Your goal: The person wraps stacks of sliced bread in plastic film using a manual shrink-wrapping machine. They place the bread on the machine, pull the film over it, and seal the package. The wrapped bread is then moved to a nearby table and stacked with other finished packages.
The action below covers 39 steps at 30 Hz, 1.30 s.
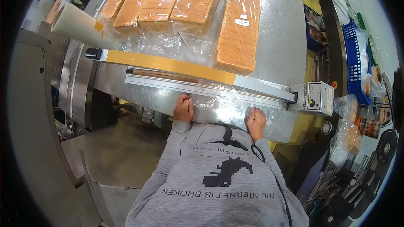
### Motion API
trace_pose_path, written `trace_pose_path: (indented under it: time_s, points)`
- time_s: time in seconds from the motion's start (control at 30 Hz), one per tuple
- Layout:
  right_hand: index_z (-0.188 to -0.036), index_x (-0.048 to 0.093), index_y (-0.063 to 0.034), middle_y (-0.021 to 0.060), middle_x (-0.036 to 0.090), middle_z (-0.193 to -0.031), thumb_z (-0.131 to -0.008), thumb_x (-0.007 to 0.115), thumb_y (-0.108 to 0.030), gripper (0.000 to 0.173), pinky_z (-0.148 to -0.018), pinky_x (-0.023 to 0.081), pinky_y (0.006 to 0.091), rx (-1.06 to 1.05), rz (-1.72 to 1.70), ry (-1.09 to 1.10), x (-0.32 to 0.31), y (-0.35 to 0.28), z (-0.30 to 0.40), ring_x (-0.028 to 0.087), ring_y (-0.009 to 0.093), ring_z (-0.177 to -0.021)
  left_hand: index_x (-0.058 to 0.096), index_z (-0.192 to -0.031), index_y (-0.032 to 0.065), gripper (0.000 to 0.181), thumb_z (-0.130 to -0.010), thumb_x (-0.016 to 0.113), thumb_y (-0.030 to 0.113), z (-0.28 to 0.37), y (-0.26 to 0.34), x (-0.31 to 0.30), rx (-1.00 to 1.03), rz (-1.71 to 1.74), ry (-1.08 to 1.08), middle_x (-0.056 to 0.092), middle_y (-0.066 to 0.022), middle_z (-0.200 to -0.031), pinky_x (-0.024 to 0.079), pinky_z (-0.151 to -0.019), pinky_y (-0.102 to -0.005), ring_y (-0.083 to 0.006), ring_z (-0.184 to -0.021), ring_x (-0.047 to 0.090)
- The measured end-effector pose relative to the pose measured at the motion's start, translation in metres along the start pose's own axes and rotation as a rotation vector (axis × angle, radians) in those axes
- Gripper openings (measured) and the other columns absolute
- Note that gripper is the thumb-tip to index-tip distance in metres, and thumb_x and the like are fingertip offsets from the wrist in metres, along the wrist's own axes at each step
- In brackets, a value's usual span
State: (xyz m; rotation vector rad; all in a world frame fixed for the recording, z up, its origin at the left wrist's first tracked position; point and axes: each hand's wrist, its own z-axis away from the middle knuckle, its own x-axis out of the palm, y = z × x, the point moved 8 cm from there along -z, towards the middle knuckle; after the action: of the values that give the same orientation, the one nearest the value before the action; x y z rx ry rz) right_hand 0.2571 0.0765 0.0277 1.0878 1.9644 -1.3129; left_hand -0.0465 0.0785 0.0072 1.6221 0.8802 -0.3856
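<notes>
My left hand [184, 108] pinches the left side of a clear plastic bag end [206, 98], and my right hand [256, 121] pinches its right side. Between them the film lies across the base strip [157, 83] of a plastic film sealer, close to my body. Above the strip stands the sealer's arm [170, 66], partly covered with yellow tape; a gap shows at its left end. Just past the arm lies a wrapped sliced bread loaf [238, 31] with white labels. Whether the held film belongs to this loaf cannot be told for certain.
Several wrapped loaves [157, 3] lie side by side at the far left of the steel table [281, 37]. A roll of clear film [79, 25] rests left of them. The sealer's control box [315, 97] sits at the right edge. Beyond are a blue crate [355, 63] and hanging knives [359, 192].
</notes>
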Motion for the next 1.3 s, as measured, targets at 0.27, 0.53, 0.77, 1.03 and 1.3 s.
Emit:
trace_pose_path:
  time_s: [0.27,0.53,0.77,1.03,1.3]
  points:
    - [-0.065,0.046,-0.0035,0.0125,0.046,-0.060,-0.078,0.056,-0.008,0.017,-0.054,0.036,0.0406,-0.020,0.011,-0.073,0.003,0.005,0.009,0.046,0.031,-0.057,0.053,-0.077,-0.0008,0.020,-0.086,0.047,0.016,0.003,-0.014,0.001,-0.160,0.245,-0.079,0.054,-0.0148,-0.095,0.044,-0.073,-0.0348,-0.0269,-0.089,0.054]
    - [-0.071,0.046,-0.0047,0.0106,0.046,-0.069,-0.072,0.064,-0.013,0.019,-0.060,0.035,0.0370,-0.105,-0.106,-0.119,-0.054,0.001,0.009,0.045,0.028,-0.065,0.038,-0.120,0.0056,0.049,-0.091,0.038,0.045,0.047,-0.002,0.066,-0.960,1.702,-0.406,0.044,-0.0110,-0.122,0.036,-0.095,-0.0331,-0.0220,-0.111,0.045]
    - [-0.103,0.044,-0.0052,0.0134,0.042,-0.097,-0.064,0.075,-0.028,0.054,-0.080,0.035,0.0376,-0.544,-0.367,-0.034,-0.061,-0.162,-0.136,0.041,0.028,-0.092,0.049,-0.106,-0.0016,0.031,-0.087,0.056,0.021,0.032,0.028,0.103,-1.046,1.380,-0.440,0.055,-0.0116,-0.106,0.038,-0.095,-0.0300,-0.0176,-0.106,0.050]
    - [-0.098,0.048,-0.0051,0.0182,0.052,-0.088,-0.072,0.059,-0.053,0.055,-0.071,0.041,0.0423,-0.654,-0.348,-0.476,0.114,-0.340,-0.162,0.052,0.032,-0.085,0.050,-0.108,-0.0012,0.023,-0.087,0.049,0.009,0.025,0.018,0.105,-0.620,1.200,-0.394,0.055,-0.0095,-0.107,0.041,-0.087,-0.0288,-0.0185,-0.101,0.052]
    - [-0.090,0.050,-0.0082,0.0132,0.058,-0.074,-0.075,0.059,-0.047,0.042,-0.054,0.047,0.0409,-0.419,-0.205,-0.710,0.222,-0.296,-0.131,0.060,0.029,-0.069,0.049,-0.113,-0.0008,0.030,-0.088,0.048,0.015,0.058,0.019,0.121,-0.457,1.054,-0.655,0.053,-0.0098,-0.113,0.038,-0.090,-0.0318,-0.0191,-0.106,0.048]
